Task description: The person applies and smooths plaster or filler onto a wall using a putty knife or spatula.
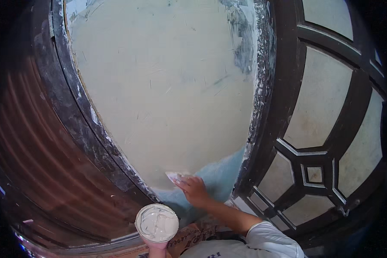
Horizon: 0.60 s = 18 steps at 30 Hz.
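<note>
My left hand (156,247) is closed round a round tub (136,224), gripping it from below at the bottom of the view. Pale cream putty (162,226) fills the tub and smears its rim. With closed fingers my right hand (193,191) presses a scraper (173,176) against the lower part of an upright panel (167,94); the fingers partly cover the tool. Cream putty coats most of the panel. A bare blue-green patch (221,176) shows at the lower right, beside and under my right hand.
A dark, putty-smeared frame (262,64) borders the panel. Dark panelled woodwork (316,99) with pale insets stands on the right. On the left hangs a reddish-brown rippled surface (38,150). A printed sheet (189,241) lies at the bottom, behind the tub.
</note>
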{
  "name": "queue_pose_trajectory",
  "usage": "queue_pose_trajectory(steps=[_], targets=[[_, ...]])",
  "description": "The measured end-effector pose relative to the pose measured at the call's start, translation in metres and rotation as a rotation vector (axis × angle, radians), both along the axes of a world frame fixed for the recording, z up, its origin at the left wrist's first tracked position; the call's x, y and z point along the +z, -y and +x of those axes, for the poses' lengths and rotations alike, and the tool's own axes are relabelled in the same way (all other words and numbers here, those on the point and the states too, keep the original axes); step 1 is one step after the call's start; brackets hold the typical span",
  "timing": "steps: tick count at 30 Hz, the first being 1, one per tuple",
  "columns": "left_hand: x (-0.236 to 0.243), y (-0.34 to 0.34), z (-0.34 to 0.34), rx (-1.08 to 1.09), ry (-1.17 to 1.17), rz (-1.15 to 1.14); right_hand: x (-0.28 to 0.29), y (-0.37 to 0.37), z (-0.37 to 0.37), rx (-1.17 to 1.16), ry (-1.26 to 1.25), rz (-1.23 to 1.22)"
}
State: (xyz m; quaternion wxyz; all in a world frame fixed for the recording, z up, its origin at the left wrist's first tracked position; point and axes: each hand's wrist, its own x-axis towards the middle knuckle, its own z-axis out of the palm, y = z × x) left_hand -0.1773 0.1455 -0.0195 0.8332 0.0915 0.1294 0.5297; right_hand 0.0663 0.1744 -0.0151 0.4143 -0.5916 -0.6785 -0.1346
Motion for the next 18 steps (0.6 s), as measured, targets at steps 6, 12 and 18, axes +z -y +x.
queue_pose_trajectory(steps=[6, 12, 18], targets=[[-0.005, -0.007, 0.003, 0.014, -0.010, -0.025, -0.036, 0.018, 0.071, -0.091, -0.381, 0.100], [-0.023, -0.012, 0.010, -0.020, 0.022, 0.003, 0.006, 0.033, 0.141, -0.248, -0.913, 0.173], [0.000, -0.001, 0.046, 0.006, 0.126, -0.076, 0.076, 0.022, 0.200, -0.286, -0.934, 0.412]])
